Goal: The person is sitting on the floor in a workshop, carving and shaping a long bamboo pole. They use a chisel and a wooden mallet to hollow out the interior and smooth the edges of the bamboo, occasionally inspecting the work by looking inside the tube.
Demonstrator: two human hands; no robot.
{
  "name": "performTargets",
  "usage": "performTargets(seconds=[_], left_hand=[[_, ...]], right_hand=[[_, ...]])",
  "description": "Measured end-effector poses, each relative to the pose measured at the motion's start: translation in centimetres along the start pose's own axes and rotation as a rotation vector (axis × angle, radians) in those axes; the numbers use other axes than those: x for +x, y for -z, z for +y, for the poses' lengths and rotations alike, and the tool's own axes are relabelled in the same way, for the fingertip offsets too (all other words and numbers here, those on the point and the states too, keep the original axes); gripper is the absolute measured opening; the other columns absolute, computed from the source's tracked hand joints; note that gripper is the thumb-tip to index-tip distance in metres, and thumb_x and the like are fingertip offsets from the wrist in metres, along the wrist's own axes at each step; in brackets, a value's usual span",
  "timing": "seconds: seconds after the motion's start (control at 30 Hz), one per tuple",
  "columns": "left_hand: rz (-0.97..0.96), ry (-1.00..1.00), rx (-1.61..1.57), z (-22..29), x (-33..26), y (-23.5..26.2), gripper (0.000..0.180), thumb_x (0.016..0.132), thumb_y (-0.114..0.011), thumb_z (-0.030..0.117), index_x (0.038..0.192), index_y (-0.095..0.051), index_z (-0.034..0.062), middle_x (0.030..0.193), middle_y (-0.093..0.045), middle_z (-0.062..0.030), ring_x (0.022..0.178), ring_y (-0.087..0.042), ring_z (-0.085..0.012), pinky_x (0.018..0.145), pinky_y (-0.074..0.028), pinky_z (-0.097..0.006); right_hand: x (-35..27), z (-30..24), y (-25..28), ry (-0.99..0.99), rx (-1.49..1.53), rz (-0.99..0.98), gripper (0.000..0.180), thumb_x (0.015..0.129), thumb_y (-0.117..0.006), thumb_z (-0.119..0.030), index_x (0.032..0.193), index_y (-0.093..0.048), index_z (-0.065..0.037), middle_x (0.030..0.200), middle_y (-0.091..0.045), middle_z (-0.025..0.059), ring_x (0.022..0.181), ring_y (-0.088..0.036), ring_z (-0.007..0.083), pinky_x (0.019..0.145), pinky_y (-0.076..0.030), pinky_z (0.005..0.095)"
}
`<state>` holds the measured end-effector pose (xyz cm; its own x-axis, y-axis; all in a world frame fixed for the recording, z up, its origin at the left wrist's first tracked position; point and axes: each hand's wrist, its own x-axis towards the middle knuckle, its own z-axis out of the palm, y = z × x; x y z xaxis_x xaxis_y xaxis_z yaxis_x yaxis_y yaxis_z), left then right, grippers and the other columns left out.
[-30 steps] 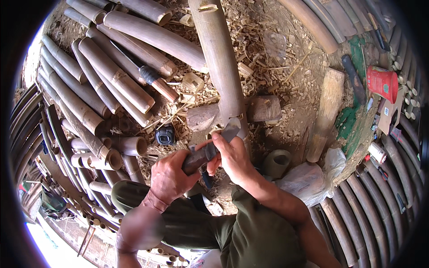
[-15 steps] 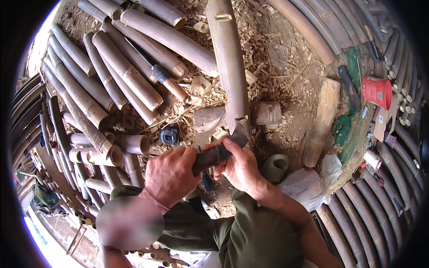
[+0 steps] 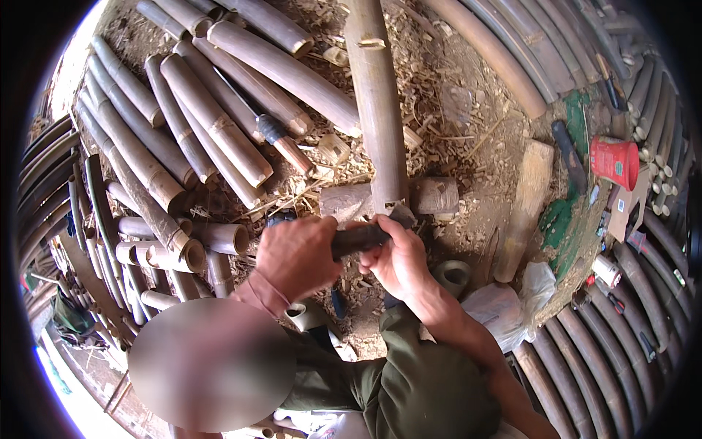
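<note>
My left hand (image 3: pixel 298 252) is closed round the rear of a dark, thick-handled tool (image 3: pixel 357 240). The fingers of my right hand (image 3: pixel 401 263) pinch its front part, thumb on top. The tool's short grey tip sits by a squarish notch at the near end of a long bamboo pole (image 3: pixel 376 117); whether it touches the bamboo I cannot tell. Another cut notch (image 3: pixel 371 44) shows farther up the pole. Under the pole's near end lies a short wooden log (image 3: pixel 436 196). Just beyond my left hand, a black object (image 3: pixel 281 218) is mostly hidden.
Several bamboo lengths (image 3: pixel 216 121) lie at the left, with a long thin-bladed tool (image 3: pixel 272 130) across them. Wood chips (image 3: pixel 439 117) cover the ground. At the right are a wooden plank (image 3: pixel 528 208), a red container (image 3: pixel 614 162), a plastic bag (image 3: pixel 504 311) and more bamboo rows (image 3: pixel 581 366).
My left hand has moved forward and a little right, now covering most of the black object. The tool lies more level, and its tip has shifted slightly right and up, by the notch.
</note>
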<state>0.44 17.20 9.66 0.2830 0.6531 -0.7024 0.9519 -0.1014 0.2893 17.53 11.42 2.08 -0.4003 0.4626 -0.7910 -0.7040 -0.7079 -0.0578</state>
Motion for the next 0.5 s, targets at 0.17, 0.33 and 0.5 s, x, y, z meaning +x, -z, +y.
performTargets(seconds=[0.17, 0.33, 0.5], left_hand=[[0.180, -0.242, -0.590, 4.5, -6.2, -4.9, 0.050, 0.080, -0.074, 0.018, 0.117, -0.047, -0.0018, 0.094, -0.058, -0.0207, 0.082, -0.065, -0.0353, 0.068, -0.054, -0.043], [0.214, -0.383, -0.899, 9.3, -3.7, -12.8, 0.064, 0.086, -0.072, 0.027, 0.129, -0.041, -0.0072, 0.124, -0.047, -0.0251, 0.117, -0.049, -0.0404, 0.099, -0.044, -0.045], [0.461, 0.165, -0.683, 7.8, 1.0, -19.0, 0.072, 0.086, -0.070, 0.041, 0.128, -0.037, -0.0070, 0.122, -0.049, -0.0277, 0.115, -0.049, -0.0415, 0.099, -0.042, -0.045]], right_hand=[[-7.4, -1.0, -0.9, 0.404, -0.505, 0.037, 0.040, 0.102, -0.049, -0.031, 0.120, -0.055, 0.004, 0.099, -0.068, 0.0127, 0.079, -0.065, 0.0155, 0.074, -0.055, 0.0322], [-9.0, -7.2, 3.2, 0.397, -1.355, 0.073, 0.035, 0.100, -0.054, -0.023, 0.129, -0.054, -0.004, 0.089, -0.067, 0.0089, 0.075, -0.067, 0.0203, 0.069, -0.054, 0.0355], [-4.9, -14.0, 3.7, 0.739, -2.336, -0.277, 0.022, 0.092, -0.062, -0.030, 0.102, -0.063, -0.010, 0.075, -0.064, 0.0121, 0.067, -0.065, 0.0326, 0.056, -0.051, 0.0423]])
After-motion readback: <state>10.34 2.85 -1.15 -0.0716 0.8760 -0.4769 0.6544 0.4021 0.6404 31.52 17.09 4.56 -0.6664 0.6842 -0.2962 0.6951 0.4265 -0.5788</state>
